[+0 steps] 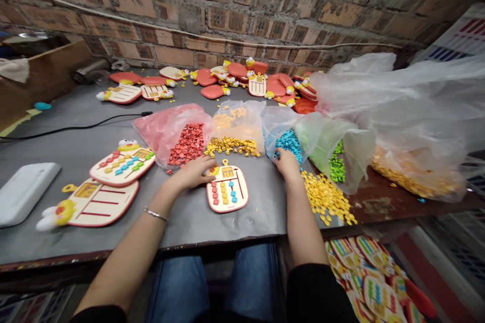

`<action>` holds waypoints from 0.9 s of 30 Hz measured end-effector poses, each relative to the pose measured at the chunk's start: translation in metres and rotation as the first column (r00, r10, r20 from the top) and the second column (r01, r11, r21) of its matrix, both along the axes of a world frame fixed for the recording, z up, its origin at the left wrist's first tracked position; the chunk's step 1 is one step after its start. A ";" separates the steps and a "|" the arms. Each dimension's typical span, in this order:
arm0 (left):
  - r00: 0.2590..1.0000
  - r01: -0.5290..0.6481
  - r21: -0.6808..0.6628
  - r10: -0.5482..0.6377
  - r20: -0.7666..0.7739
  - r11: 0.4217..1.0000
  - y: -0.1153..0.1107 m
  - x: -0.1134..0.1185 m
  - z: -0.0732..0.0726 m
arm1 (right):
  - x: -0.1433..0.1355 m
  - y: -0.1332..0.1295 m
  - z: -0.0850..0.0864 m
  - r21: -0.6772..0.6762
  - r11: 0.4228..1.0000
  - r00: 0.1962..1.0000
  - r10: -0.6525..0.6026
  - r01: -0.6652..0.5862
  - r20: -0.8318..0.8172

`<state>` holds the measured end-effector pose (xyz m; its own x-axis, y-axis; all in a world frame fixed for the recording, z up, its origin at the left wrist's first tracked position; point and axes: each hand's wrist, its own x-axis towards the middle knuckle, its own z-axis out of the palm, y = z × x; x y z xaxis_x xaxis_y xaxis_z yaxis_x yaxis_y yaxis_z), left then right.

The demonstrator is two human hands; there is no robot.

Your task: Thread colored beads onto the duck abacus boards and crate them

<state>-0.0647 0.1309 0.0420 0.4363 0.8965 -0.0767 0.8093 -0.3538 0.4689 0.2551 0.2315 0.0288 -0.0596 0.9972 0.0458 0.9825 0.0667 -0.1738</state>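
Note:
In front of me lies a cream toy board (227,202) with a red rim and three columns of small pieces: red, yellow and blue; its fourth slot is bare. My left hand (195,171) grips the board's upper left corner, around its yellow figure head, which the fingers partly hide. At the mouth of a clear bag of blue pieces (288,142), my right hand (287,164) has its fingertips pinched on a blue piece (277,153). Bags of red pieces (187,144), yellow pieces (235,146) and green pieces (336,164) stand beside it.
Loose yellow pieces (326,197) are heaped right of my forearm. Two toy boards (109,202) overlap at left, near a white box (26,192) and a black cable (94,123). More boards (278,86) pile by the brick wall. Filled boards (379,292) sit below, right.

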 end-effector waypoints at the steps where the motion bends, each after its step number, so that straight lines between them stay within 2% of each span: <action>1: 1.000 0.000 0.000 0.000 -0.001 1.000 0.000 0.000 0.000 | -0.001 0.000 -0.002 -0.019 1.000 1.000 0.018 -0.017 0.010; 5: 1.000 0.003 0.001 -0.003 -0.004 1.000 -0.001 0.000 0.000 | -0.002 0.000 -0.004 -0.010 1.000 1.000 -0.007 0.006 -0.022; 7: 1.000 0.003 0.002 -0.003 -0.005 1.000 0.000 0.000 -0.001 | 0.000 0.001 -0.002 0.101 0.994 0.997 -0.025 0.032 -0.071; 9: 1.000 0.002 0.004 -0.002 -0.007 1.000 0.000 -0.001 -0.002 | 0.001 0.001 0.002 0.288 0.956 0.986 -0.003 0.052 -0.166; 11: 1.000 0.003 0.007 -0.003 -0.007 1.000 0.001 -0.002 -0.003 | 0.000 0.000 0.006 0.464 0.884 0.951 0.090 0.060 -0.294; 13: 1.000 0.005 0.012 -0.004 -0.005 1.000 0.001 -0.002 -0.005 | -0.004 -0.002 0.009 0.575 0.817 0.892 0.231 0.038 -0.387; 15: 1.000 0.005 0.016 -0.005 -0.005 1.000 0.002 -0.002 -0.006 | -0.011 -0.006 0.011 0.638 0.770 0.834 0.352 0.001 -0.426; 18: 1.000 0.004 0.019 -0.004 -0.006 1.000 0.002 -0.002 -0.006 | -0.024 -0.013 0.013 0.690 0.724 0.784 0.437 -0.016 -0.440; 20: 1.000 0.004 0.022 -0.004 -0.007 1.000 0.001 -0.002 -0.006 | -0.032 -0.019 0.014 0.670 0.741 0.785 0.439 -0.041 -0.437; 23: 1.000 0.007 0.026 -0.007 -0.009 1.000 0.001 -0.002 -0.006 | -0.035 -0.023 0.017 0.527 0.843 0.848 0.353 -0.106 -0.395; 25: 1.000 0.010 0.027 -0.009 -0.011 1.000 0.001 -0.002 -0.005 | -0.030 -0.023 0.020 0.439 0.896 0.903 0.241 -0.068 -0.354; 27: 1.000 0.011 0.027 -0.011 -0.015 1.000 0.001 -0.002 -0.005 | -0.023 -0.021 0.023 0.415 0.910 0.932 0.138 0.015 -0.334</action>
<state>-0.0669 0.1320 0.0366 0.4449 0.8936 -0.0591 0.8124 -0.3749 0.4465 0.2325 0.2103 0.0514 -0.0246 0.8809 0.4726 0.8543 0.2640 -0.4477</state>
